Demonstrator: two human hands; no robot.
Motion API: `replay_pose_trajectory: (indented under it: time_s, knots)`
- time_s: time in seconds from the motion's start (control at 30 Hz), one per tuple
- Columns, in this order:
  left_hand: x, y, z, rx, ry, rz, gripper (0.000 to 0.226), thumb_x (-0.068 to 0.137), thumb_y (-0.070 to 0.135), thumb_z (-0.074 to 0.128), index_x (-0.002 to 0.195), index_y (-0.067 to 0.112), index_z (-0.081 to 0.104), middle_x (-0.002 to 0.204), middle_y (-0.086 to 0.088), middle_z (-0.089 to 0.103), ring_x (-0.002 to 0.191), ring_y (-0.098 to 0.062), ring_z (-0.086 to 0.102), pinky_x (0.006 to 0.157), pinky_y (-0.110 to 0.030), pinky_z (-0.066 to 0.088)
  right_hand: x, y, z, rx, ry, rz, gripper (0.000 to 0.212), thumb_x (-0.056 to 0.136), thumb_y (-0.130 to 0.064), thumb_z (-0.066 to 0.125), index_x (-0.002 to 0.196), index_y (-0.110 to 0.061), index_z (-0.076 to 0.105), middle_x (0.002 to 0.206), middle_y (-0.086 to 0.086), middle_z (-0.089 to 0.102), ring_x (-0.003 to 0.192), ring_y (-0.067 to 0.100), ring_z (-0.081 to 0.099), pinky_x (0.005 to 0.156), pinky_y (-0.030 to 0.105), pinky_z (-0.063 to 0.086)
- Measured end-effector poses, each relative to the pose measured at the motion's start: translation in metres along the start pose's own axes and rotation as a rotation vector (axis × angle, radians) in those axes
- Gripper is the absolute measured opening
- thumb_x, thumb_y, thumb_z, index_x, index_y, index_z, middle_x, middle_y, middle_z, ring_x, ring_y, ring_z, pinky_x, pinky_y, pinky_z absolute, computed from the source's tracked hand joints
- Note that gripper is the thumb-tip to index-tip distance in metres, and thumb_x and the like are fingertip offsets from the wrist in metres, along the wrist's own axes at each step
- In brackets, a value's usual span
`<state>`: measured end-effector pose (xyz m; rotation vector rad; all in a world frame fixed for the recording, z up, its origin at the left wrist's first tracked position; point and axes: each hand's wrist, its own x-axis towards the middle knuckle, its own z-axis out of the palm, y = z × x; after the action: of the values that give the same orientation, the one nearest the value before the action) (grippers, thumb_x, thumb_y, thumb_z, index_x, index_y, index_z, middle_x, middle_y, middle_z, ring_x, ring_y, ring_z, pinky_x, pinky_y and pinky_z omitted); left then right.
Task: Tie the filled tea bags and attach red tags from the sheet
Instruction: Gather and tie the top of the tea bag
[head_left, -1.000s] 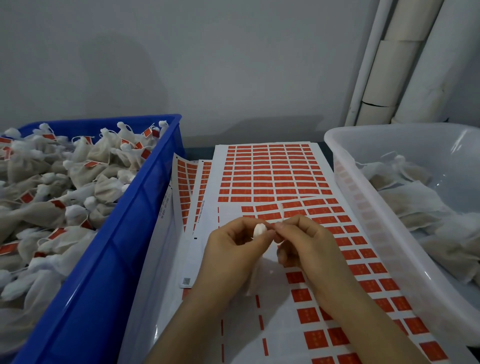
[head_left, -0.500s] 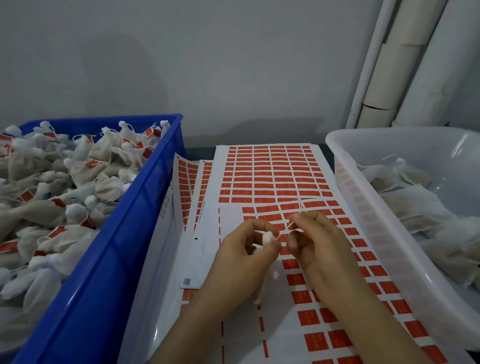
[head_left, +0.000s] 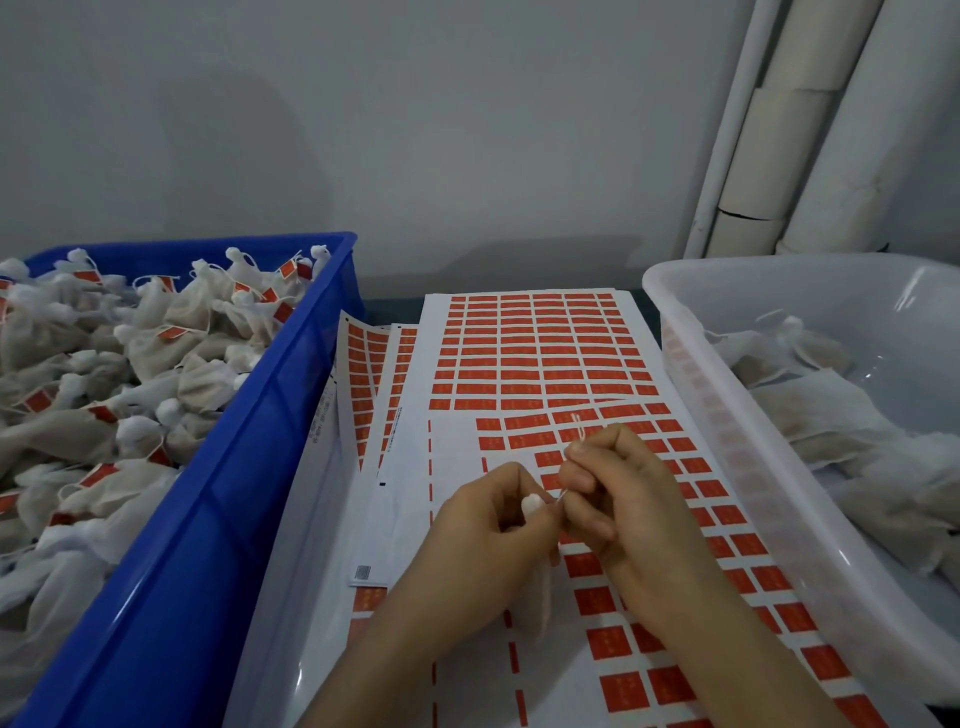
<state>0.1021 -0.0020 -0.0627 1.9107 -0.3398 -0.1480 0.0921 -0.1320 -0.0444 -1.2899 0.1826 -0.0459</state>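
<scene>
A white tea bag (head_left: 540, 587) hangs below my left hand (head_left: 493, 525), which grips its gathered neck; the puffed top (head_left: 531, 503) pokes out between thumb and fingers. My right hand (head_left: 618, 493) pinches the bag's thin white string (head_left: 577, 431), whose loop sticks up above the fingertips. Both hands hover over the sheet of red tags (head_left: 540, 364), where several tags near the hands are gone, leaving white backing.
A blue crate (head_left: 218, 509) on the left is heaped with tied bags bearing red tags. A translucent white tub (head_left: 737, 467) on the right holds untied filled bags. More tag sheets (head_left: 363, 374) lie under the top sheet. White pipes (head_left: 769, 130) stand against the wall.
My right hand has pulled the string out from the bag's neck and raised it, so a loop now stands above the fingers. My left hand kept its grip on the neck.
</scene>
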Motion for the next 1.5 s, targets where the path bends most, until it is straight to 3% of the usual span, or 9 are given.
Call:
replay_pose_trajectory:
  time_s: [0.37, 0.57, 0.7, 0.83, 0.97, 1.1, 1.23, 1.37, 1.5]
  knots:
    - [0.001, 0.004, -0.002, 0.042, -0.105, -0.016, 0.013, 0.089, 0.039, 0.054, 0.079, 0.033, 0.057, 0.064, 0.023, 0.062, 0.063, 0.007, 0.06, 0.052, -0.004, 0.042, 0.003, -0.002, -0.003, 0.009, 0.09, -0.011, 0.027, 0.093, -0.009, 0.048, 0.067, -0.013, 0.049, 0.051, 0.0, 0.045, 0.037, 0.009, 0.031, 0.045, 0.023, 0.031]
    - [-0.001, 0.019, -0.003, -0.055, -0.015, -0.04, 0.033, 0.073, 0.07, 0.034, 0.068, 0.051, 0.06, 0.073, 0.043, 0.057, 0.076, 0.027, 0.051, 0.049, 0.002, 0.039, 0.003, 0.001, -0.001, -0.066, 0.144, -0.077, 0.021, 0.093, -0.012, 0.05, 0.072, -0.014, 0.052, 0.051, -0.002, 0.05, 0.038, 0.008, 0.038, 0.058, 0.027, 0.054]
    - [0.0, 0.016, -0.007, -0.058, -0.01, -0.036, 0.035, 0.061, 0.076, 0.039, 0.072, 0.051, 0.062, 0.081, 0.036, 0.062, 0.076, 0.013, 0.061, 0.054, -0.005, 0.044, 0.003, 0.002, 0.0, -0.208, 0.155, -0.191, 0.019, 0.093, -0.018, 0.051, 0.075, -0.017, 0.058, 0.058, -0.003, 0.061, 0.049, 0.016, 0.052, 0.058, 0.028, 0.056]
    - [0.002, 0.009, -0.011, -0.023, -0.025, -0.041, 0.017, 0.08, 0.057, 0.056, 0.077, 0.044, 0.065, 0.077, 0.023, 0.068, 0.063, 0.004, 0.064, 0.053, -0.006, 0.044, 0.001, 0.006, 0.001, -0.307, 0.086, -0.238, 0.015, 0.093, -0.02, 0.051, 0.08, -0.017, 0.059, 0.062, -0.003, 0.064, 0.048, 0.014, 0.054, 0.063, 0.037, 0.056]
    - [0.005, 0.005, -0.013, -0.033, -0.052, -0.06, 0.016, 0.09, 0.03, 0.058, 0.077, 0.031, 0.067, 0.08, 0.014, 0.071, 0.075, -0.002, 0.066, 0.069, -0.014, 0.046, 0.001, 0.011, 0.003, -0.329, 0.077, -0.267, 0.019, 0.092, -0.02, 0.052, 0.076, -0.023, 0.062, 0.06, -0.005, 0.062, 0.047, 0.009, 0.053, 0.057, 0.024, 0.055]
    - [0.004, 0.007, -0.014, -0.041, -0.13, -0.067, 0.019, 0.091, 0.032, 0.057, 0.074, 0.032, 0.064, 0.078, 0.011, 0.071, 0.079, -0.008, 0.066, 0.074, -0.019, 0.045, 0.003, 0.009, 0.0, -0.16, 0.044, -0.2, 0.029, 0.092, -0.017, 0.051, 0.068, -0.027, 0.063, 0.064, -0.001, 0.061, 0.048, 0.008, 0.049, 0.057, 0.024, 0.049]
    - [0.004, 0.004, -0.017, -0.028, -0.149, -0.102, 0.02, 0.092, 0.032, 0.054, 0.074, 0.031, 0.062, 0.077, 0.009, 0.067, 0.081, -0.015, 0.065, 0.083, -0.027, 0.054, 0.004, 0.012, -0.001, -0.328, 0.042, -0.31, 0.019, 0.089, -0.023, 0.054, 0.073, -0.027, 0.063, 0.067, -0.004, 0.064, 0.055, 0.01, 0.057, 0.057, 0.017, 0.051]
    - [0.002, 0.007, -0.017, -0.135, -0.137, -0.051, 0.024, 0.083, 0.053, 0.052, 0.083, 0.034, 0.067, 0.078, 0.006, 0.07, 0.077, -0.015, 0.069, 0.074, -0.02, 0.055, 0.002, 0.013, 0.001, -0.381, -0.035, -0.342, 0.009, 0.079, -0.033, 0.058, 0.079, -0.026, 0.064, 0.076, -0.011, 0.067, 0.077, 0.006, 0.065, 0.062, 0.011, 0.05]
    - [0.003, 0.01, -0.02, -0.173, -0.079, -0.049, 0.024, 0.073, 0.05, 0.057, 0.073, 0.03, 0.07, 0.069, 0.007, 0.07, 0.064, -0.006, 0.065, 0.059, -0.008, 0.047, 0.003, 0.015, 0.004, -0.409, -0.017, -0.334, 0.019, 0.072, -0.044, 0.055, 0.081, -0.03, 0.063, 0.077, -0.024, 0.066, 0.077, -0.004, 0.063, 0.056, 0.006, 0.047]
